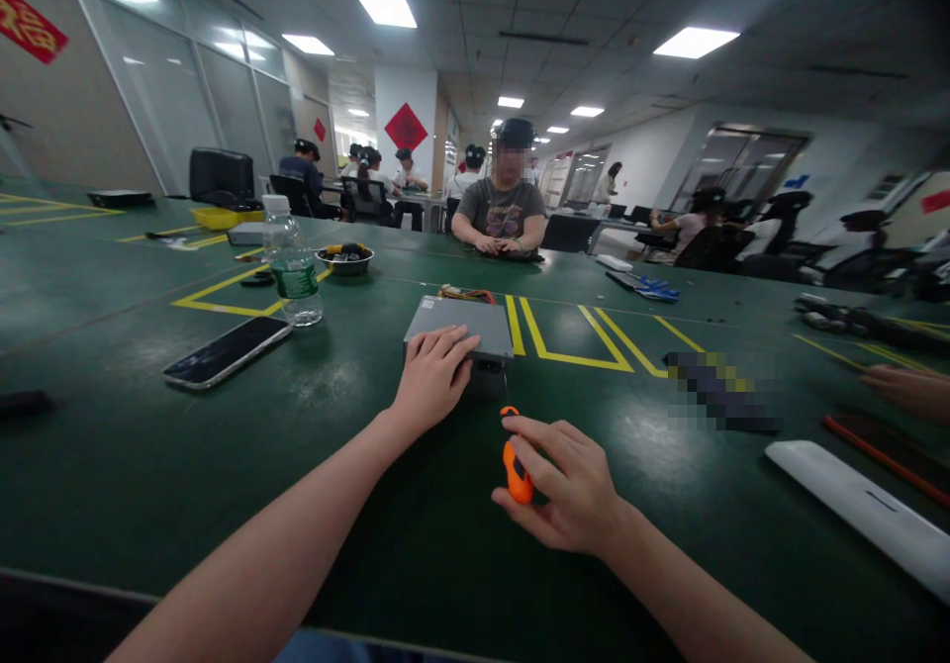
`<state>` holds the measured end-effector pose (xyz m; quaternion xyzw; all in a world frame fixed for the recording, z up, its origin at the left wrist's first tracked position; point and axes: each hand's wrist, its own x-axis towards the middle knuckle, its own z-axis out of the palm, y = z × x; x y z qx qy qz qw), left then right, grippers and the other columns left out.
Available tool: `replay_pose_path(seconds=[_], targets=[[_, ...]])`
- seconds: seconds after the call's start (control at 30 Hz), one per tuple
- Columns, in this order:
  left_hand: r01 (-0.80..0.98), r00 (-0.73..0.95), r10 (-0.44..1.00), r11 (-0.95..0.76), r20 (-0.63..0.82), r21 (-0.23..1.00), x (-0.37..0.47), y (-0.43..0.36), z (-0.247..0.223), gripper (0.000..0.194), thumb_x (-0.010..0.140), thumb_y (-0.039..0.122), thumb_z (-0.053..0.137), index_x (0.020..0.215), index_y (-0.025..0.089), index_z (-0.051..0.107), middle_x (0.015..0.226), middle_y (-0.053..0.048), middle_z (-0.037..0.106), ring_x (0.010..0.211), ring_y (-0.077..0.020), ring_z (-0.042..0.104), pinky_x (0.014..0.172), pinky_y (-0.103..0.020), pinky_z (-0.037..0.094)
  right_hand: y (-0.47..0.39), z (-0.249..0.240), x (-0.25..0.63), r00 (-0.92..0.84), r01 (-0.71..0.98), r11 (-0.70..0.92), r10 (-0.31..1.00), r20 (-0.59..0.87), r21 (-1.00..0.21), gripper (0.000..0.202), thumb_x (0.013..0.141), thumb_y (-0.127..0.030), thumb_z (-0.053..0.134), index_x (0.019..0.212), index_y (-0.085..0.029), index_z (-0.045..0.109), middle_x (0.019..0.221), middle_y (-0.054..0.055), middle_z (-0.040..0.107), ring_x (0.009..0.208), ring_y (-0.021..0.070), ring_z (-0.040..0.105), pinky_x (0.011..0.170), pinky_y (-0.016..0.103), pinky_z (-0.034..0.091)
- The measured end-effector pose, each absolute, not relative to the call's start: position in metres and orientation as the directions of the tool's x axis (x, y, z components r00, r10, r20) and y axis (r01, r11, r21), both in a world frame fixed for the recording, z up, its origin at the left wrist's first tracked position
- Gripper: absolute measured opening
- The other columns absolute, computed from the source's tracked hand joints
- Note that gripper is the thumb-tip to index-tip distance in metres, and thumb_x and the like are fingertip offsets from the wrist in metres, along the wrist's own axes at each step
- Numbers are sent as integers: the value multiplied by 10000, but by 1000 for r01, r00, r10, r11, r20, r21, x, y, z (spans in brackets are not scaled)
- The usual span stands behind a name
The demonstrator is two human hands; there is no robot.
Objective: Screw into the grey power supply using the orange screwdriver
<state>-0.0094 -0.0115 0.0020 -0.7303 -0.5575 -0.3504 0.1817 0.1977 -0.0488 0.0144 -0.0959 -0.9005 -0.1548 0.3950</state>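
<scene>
A grey metal computer power supply (467, 315) lies on the green table in front of me, with a bundle of coloured cables (469, 294) behind it. My left hand (431, 378) rests on its top, fingers stretched out and thumb by the front edge. In my right hand (570, 490) is a screwdriver (519, 473) with an orange and black handle, held between thumb and fingers. Its thin shaft points away from me and reaches the power supply's near side, close to the right corner. Whether the tip touches a screw cannot be made out.
Left of the power supply are a phone (229, 351), a water bottle (295, 272) and a metal bowl (345, 259) with tools. To the right lie a white bar-shaped object (865, 505) and an orange-edged phone (891, 455), near another person's hand (909, 391). A person (505, 208) sits opposite.
</scene>
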Motion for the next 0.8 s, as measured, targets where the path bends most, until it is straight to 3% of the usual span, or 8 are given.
replay_pose_path(seconds=[0.13, 0.33, 0.47, 0.63, 0.8], targets=[[941, 131, 689, -314, 713, 130, -9, -12, 3, 316, 882, 242, 427, 1181, 272, 525, 1275, -28, 536, 1199, -208, 437, 978, -400, 291, -48, 14, 202, -634, 281, 951, 83, 769, 128, 150, 831, -261, 500, 932, -152, 477, 982, 159, 593, 742, 190, 601, 579, 299, 485], [940, 135, 688, -318, 713, 128, -9, -11, 2, 320, 876, 237, 431, 1181, 273, 523, 1273, -28, 537, 1197, -208, 438, 977, -401, 289, -52, 16, 199, -752, 276, 944, 95, 653, 180, 352, 914, -380, 346, 1096, -120, 500, 1095, 193, 536, 935, 239, 589, 676, 322, 516], [939, 135, 689, -318, 712, 130, -9, -11, 2, 327, 873, 234, 433, 1186, 274, 519, 1276, -25, 534, 1199, -205, 435, 981, -396, 285, -53, 15, 196, -712, 290, 932, 60, 700, 216, 291, 883, -357, 424, 1035, -122, 502, 1033, 183, 575, 834, 224, 610, 639, 325, 509], [940, 138, 700, -316, 701, 130, -9, -13, 3, 333, 873, 239, 435, 1195, 269, 513, 1279, -27, 530, 1199, -203, 432, 983, -393, 282, -53, 14, 200, -625, 293, 949, 97, 774, 117, 189, 832, -274, 460, 969, -145, 469, 1013, 169, 600, 767, 201, 617, 581, 297, 492], [940, 140, 701, -315, 700, 127, -9, -13, 3, 340, 871, 232, 429, 1199, 269, 510, 1289, -29, 522, 1206, -207, 425, 985, -399, 279, -55, 16, 202, -728, 298, 940, 112, 676, 165, 340, 896, -397, 384, 1081, -147, 522, 1042, 166, 582, 793, 215, 614, 598, 311, 490]])
